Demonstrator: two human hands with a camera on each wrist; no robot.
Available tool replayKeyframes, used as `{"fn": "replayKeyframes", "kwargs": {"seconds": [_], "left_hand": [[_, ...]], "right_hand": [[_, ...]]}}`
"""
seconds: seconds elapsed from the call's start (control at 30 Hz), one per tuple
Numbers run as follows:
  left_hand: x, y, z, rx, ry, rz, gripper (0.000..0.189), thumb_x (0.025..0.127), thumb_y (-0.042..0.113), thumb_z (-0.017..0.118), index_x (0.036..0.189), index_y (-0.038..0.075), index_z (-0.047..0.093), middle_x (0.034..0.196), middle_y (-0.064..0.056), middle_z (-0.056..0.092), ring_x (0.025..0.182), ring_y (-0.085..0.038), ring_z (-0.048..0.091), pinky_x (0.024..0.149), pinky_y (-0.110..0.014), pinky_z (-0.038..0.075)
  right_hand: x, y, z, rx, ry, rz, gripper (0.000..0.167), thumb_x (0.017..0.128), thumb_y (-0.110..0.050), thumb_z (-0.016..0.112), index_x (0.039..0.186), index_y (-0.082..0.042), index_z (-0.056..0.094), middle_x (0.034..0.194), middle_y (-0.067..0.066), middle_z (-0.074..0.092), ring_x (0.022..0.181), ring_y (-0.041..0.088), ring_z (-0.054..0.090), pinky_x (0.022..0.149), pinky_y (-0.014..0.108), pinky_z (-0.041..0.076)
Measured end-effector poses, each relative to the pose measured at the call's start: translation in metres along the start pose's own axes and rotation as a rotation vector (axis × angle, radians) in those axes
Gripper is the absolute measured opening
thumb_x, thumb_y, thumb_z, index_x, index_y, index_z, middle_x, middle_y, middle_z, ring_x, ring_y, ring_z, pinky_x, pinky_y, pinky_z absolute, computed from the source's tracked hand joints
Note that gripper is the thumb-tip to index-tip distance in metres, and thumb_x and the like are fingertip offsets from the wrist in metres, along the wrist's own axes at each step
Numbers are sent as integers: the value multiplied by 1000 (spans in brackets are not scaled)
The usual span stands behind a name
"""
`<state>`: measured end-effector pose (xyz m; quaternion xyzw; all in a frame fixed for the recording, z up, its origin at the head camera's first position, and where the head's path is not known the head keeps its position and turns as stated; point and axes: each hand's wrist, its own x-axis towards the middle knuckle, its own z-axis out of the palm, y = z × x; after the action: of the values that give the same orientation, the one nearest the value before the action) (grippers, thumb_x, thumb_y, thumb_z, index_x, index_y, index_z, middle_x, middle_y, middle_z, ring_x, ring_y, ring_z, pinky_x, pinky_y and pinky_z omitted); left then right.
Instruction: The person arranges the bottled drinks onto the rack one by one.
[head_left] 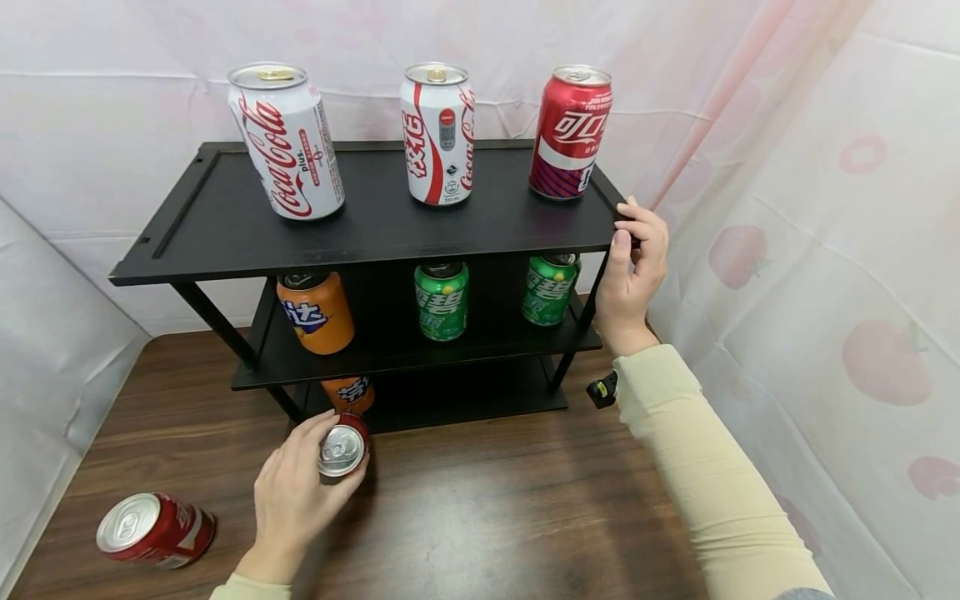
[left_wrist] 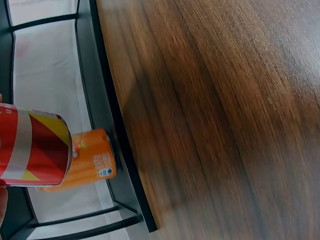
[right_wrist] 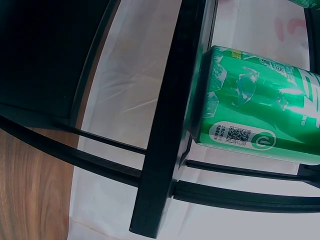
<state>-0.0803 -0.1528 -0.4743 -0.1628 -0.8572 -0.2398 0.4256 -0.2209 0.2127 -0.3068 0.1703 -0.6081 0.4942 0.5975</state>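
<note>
My left hand grips a red soda can around its side, silver top facing up, in front of the rack's lower left. The left wrist view shows this can's red body with yellow and silver bands, overlapping an orange soda can on the bottom shelf. My right hand holds the right end of the black three-tier rack at its top shelf, thumb in front. Close to the right wrist, a green soda can stands on the middle shelf.
Two white cans, one left and one central, and a red can stand on top. The middle shelf carries an orange can and two green cans. Another red can is on the wooden table, left.
</note>
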Motion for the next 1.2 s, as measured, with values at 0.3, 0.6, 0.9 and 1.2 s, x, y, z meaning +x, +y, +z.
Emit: {"fn": "replayKeyframes", "kwargs": {"seconds": [0.3, 0.6, 0.9, 1.2], "left_hand": [[0, 6, 6, -26, -42, 27, 62, 92, 57, 53, 118, 3, 66, 118, -8, 70, 89, -29, 70, 66, -42, 50], [-2, 14, 13, -50, -78, 25, 61, 93, 57, 51, 118, 4, 66, 120, -9, 69, 88, -31, 70, 69, -44, 52], [-3, 19, 22, -80, -103, 44, 55, 89, 47, 57, 121, 3, 65, 124, -11, 67, 92, -33, 69, 72, -47, 54], [5, 20, 28, -78, -161, 95, 71, 59, 20, 84, 125, 4, 63, 128, -12, 65, 102, -31, 68, 78, -44, 53]], "right_hand": [[0, 1, -1, -4, 4, 1, 37, 93, -22, 49, 92, 15, 54, 111, 33, 60, 125, 29, 58, 97, 37, 53], [0, -4, 0, 7, 8, -8, 38, 93, -23, 50, 91, 15, 53, 108, 35, 58, 124, 30, 58, 99, 41, 53], [-1, -4, 0, 9, 6, -14, 35, 93, -20, 50, 91, 15, 54, 107, 36, 58, 123, 31, 59, 101, 45, 51], [0, -3, 0, 10, 2, -21, 41, 96, -25, 51, 92, 15, 54, 109, 35, 59, 124, 31, 58, 100, 43, 52]]}}
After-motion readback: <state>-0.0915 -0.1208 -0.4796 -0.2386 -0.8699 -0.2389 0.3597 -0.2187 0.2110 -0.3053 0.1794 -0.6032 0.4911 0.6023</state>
